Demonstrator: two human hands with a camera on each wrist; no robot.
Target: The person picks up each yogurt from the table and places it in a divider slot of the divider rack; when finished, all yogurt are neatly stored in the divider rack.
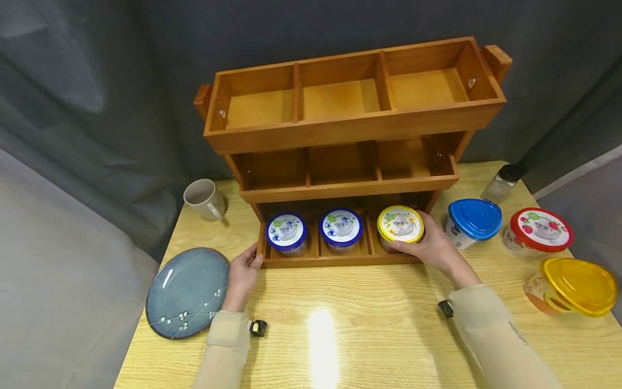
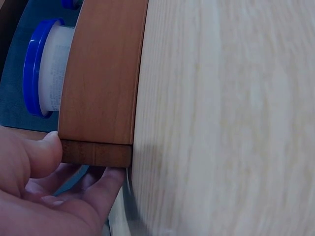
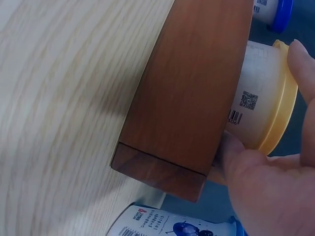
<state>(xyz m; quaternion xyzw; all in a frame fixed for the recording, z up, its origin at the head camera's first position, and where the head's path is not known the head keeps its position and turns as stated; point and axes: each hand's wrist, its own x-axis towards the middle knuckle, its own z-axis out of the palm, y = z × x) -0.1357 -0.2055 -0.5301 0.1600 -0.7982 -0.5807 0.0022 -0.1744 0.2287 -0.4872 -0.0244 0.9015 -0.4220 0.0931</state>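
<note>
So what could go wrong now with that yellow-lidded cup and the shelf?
The right hand might get pinched: it grips the yellow-lidded cup right beside the wooden front wall. If the left hand, holding the bottom tray's corner, pulls, the three-tier rack could shift. The left sleeve might bump the blue-gray plate close beside it.

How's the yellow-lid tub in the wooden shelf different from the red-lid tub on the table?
The yellow-lid tub sits in the bottom row of the shelf, while the red-lid tub stands on the table. The person's right grip holds the yellow-lid tub, while nobody holds the red-lid tub. Both lids have coloured rims around white middles.
</note>
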